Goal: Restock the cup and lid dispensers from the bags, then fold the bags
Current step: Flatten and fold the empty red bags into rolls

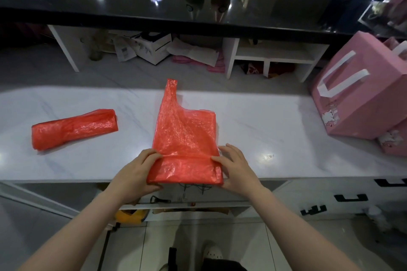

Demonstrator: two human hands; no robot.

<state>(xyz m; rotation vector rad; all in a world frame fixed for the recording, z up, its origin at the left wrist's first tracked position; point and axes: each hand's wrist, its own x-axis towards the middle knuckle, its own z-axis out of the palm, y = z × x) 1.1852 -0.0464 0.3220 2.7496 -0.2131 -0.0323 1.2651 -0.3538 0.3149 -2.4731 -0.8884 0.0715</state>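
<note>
A flat red plastic bag [185, 130] lies lengthwise on the white marble counter [275, 130], its handle strip pointing away from me. Its near end is turned over into a fold at the counter's front edge. My left hand [138, 171] grips the left end of that fold, thumb on top. My right hand [234, 167] pinches the right end the same way. A second red bag [73, 128], rolled into a long bundle, rests on the counter to the left, apart from both hands.
Pink paper gift bags [361, 94] stand at the counter's right end. A black glossy shelf [176, 6] with two bottle-shaped figures runs above the back. White cubbies [271, 57] with boxes and papers sit under it. Open shelves lie below the counter.
</note>
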